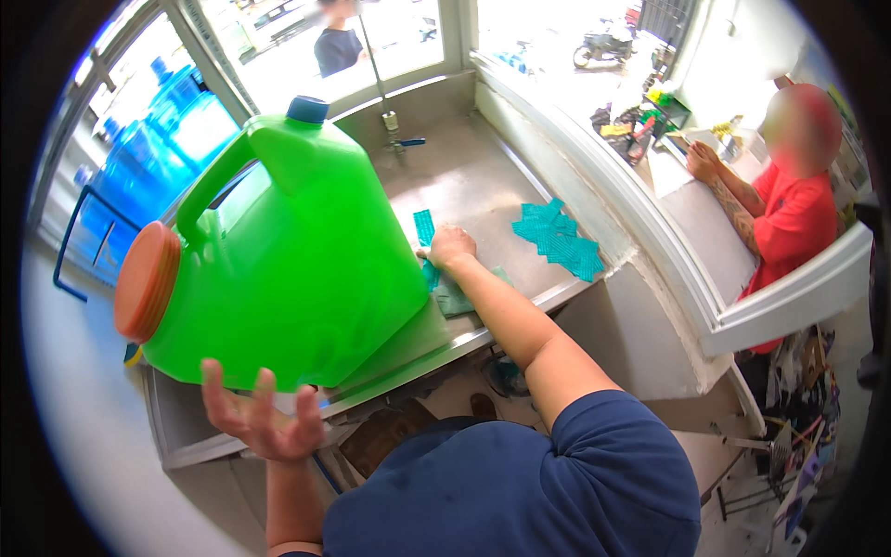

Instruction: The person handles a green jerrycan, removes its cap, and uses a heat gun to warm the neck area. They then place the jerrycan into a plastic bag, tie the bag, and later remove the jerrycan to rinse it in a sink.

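Lying on a steel tabletop [469, 172], a narrow teal strip [424, 223] appears to run beneath the right hand [452, 246], just right of a big green jug [297, 241]. The right hand's fingers curl down onto the strip; whether they pinch it cannot be told. The strip looks thin, light and easily creased, best taken by an end or edge.

The jug rests tilted, its orange lid [148, 283] facing left and a small blue cap [307, 110] at the top. The left hand [274, 422] is palm up with fingers spread at the jug's lower edge, gripping nothing; contact cannot be confirmed. The jug looks like smooth, fairly stiff plastic, bulky and perhaps slippery; how full it is cannot be judged. Its moulded handle [215, 179], upper left, looks the surest hold.

Right of the strip, well apart, a loose heap of teal pieces [557, 239] lies near a low wall [561, 158] bounding that side. Bare metal between strip and heap, and up toward the tap [392, 130], gives the right hand its room. The jug crowds the left, close to the front edge [464, 343]. Beyond the wall sits a person in red [798, 223].
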Motion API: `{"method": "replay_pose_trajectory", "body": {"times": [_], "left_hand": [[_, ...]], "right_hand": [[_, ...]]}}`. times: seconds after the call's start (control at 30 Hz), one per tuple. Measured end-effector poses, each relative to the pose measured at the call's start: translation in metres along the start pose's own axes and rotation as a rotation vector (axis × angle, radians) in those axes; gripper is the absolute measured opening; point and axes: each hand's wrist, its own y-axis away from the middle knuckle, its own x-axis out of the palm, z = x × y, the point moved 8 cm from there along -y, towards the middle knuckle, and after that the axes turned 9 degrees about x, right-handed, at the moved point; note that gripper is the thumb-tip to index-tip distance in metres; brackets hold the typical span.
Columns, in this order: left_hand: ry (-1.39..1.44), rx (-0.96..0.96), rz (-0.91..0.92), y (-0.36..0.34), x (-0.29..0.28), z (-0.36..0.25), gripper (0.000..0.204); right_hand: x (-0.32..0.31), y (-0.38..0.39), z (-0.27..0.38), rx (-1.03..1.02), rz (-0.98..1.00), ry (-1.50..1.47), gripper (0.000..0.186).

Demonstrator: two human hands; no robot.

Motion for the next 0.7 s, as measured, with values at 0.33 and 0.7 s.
{"method": "replay_pose_trajectory", "body": {"times": [0.33, 0.7], "left_hand": [[-0.005, -0.059, -0.043, -0.023, -0.063, 0.017, 0.040], [0.085, 0.080, 0.130, -0.114, -0.098, 0.070, 0.075]], "right_hand": [[-0.092, 0.001, 0.008, -0.203, 0.305, -0.893, 0.017], [-0.281, 0.303, 0.215, -1.307, 0.231, -0.342, 0.036]]}}
